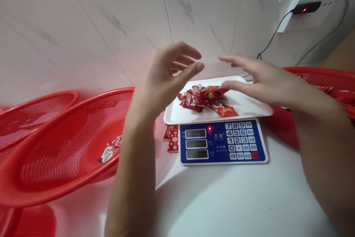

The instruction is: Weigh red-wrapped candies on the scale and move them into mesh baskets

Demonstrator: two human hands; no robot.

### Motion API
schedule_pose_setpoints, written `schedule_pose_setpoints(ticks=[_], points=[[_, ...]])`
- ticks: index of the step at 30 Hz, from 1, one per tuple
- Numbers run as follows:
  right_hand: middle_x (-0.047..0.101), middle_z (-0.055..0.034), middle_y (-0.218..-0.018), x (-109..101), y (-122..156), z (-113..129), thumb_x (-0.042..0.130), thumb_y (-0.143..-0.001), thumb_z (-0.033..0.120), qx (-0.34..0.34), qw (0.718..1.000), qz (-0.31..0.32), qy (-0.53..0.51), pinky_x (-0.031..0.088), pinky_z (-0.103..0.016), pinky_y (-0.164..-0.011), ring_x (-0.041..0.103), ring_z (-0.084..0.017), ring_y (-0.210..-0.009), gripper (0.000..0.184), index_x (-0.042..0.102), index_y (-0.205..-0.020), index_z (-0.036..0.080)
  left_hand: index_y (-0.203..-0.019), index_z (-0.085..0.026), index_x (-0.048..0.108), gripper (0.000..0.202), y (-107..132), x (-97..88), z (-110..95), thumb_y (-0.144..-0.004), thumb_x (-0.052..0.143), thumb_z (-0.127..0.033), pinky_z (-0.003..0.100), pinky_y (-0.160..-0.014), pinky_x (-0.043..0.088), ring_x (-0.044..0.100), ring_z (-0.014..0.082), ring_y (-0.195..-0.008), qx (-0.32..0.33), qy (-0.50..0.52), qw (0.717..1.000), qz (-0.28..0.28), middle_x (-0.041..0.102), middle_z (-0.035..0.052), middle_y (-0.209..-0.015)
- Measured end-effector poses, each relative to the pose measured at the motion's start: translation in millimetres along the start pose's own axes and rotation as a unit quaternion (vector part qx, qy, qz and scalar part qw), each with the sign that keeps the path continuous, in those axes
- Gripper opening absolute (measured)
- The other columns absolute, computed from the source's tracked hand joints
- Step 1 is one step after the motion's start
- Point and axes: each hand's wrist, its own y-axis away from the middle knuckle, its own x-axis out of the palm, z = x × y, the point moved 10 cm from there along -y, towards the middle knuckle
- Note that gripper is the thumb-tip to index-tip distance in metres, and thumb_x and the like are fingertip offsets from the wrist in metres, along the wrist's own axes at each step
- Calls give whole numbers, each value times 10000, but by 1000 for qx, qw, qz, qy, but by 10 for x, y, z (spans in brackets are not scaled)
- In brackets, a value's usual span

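We logged, left to right: red mesh basket held wrapped sweets | left hand hung empty, fingers apart and curled, above white tray | sweet pile lay on tray atop digital scale | right hand hovered empty just over pile, fingers apart | risk: a careless knock could have spilled sweets off tray, upsetting scale reading

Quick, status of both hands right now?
Left hand: open, fingers half curled, holding nothing, above the white tray.
Right hand: open, holding nothing, just over the red wrapped sweets; any contact cannot be told.
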Motion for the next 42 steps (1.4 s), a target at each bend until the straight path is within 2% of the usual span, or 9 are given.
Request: schedule_pose_setpoints(ticks=[6, 11, 24, 28, 31, 33, 35, 39, 42], points=[[594, -53, -1469, -262, 77, 60, 594, -938, 427, -27, 996, -86, 16, 471, -510, -1124, 557, -334, -1339, 515, 604, -1440, 312, -992, -221, 721, 134, 2, 4, 14, -936, 718, -343, 324, -959, 560, 711, 194, -999, -2, 3, 1000, -3, 760, 25, -1040], [594, -63, -1472, -182, 30, 54, 585, -924, 400, -23, 998, -56, 18, 480, -566, -1088, 568, -347, -1318, 538, 596, -1444, 262, -995, -225, 724, 116, 6, 13, 13, -943, 710, -328, 324, -949, 567, 714, 191, -982, 4, 5, 1000, -2, 760, 23, -1033], [600, -78, -1461, -81, 27, 29, 572, -936, 379, -12, 999, -50, 7, 426, -532, -1134, 552, -324, -1341, 521, 603, -1437, 242, -1018, -244, 715, 166, 21, 59, -13, -916, 699, -374, 332, -949, 574, 710, 211, -1013, -18, -13, 999, 30, 761, 30, -1051], [589, -78, -1473, -49, 31, -71, 664, -873, 483, 11, 1000, -18, 2, 452, -531, -1111, 569, -340, -1320, 650, 572, -1480, 268, -1113, -255, 709, 244, 70, 48, 116, -898, 704, -371, 363, -943, 576, 695, 243, -1067, -41, -33, 997, 62, 740, 59, -1136], [583, -96, -1475, 212, 43, -173, 825, -685, 577, 49, 992, 116, -4, 528, -511, -1013, 616, -363, -1245, 971, 483, -1554, 308, -1426, -314, 553, 710, 81, 143, 340, -771, 821, -372, 433, -941, 578, 660, 333, -1182, -108, -118, 977, 142, 639, 113, -1383], [493, -142, -1555, 391, 65, -260, 873, -615, 536, 96, 977, 190, 9, 547, -504, -977, 617, -380, -1238, 1153, 370, -1621, 281, -1624, -351, 244, 1185, 70, 317, 526, -641, 905, -371, 492, -992, 550, 574, 420, -1316, -163, -204, 934, 244, 440, 177, -1593], [379, -202, -1619, 523, 53, -325, 880, -609, 468, 139, 965, 222, 15, 545, -496, -981, 585, -394, -1287, 1277, 219, -1673, 216, -1655, -352, -41, 1479, 32, 520, 677, -548, 941, -382, 521, -1056, 507, 454, 478, -1423, -195, -269, 877, 348, 179, 223, -1709], [385, -242, -1606, 777, -62, -318, 893, -606, 414, 150, 956, 249, -42, 519, -452, -1039, 543, -369, -1356, 1340, 131, -1678, 154, -1618, -329, -203, 1658, -120, 930, 841, -431, 948, -451, 511, -1100, 477, 351, 488, -1486, -169, -293, 810, 480, -30, 206, -1731], [511, -186, -1534, 925, -158, -214, 892, -611, 351, 110, 950, 264, -127, 516, -444, -1048, 591, -329, -1299, 1236, 236, -1646, 192, -1643, -299, -130, 1660, -150, 1185, 871, -386, 934, -504, 512, -1067, 500, 424, 476, -1441, -101, -260, 803, 526, 89, 219, -1725]])
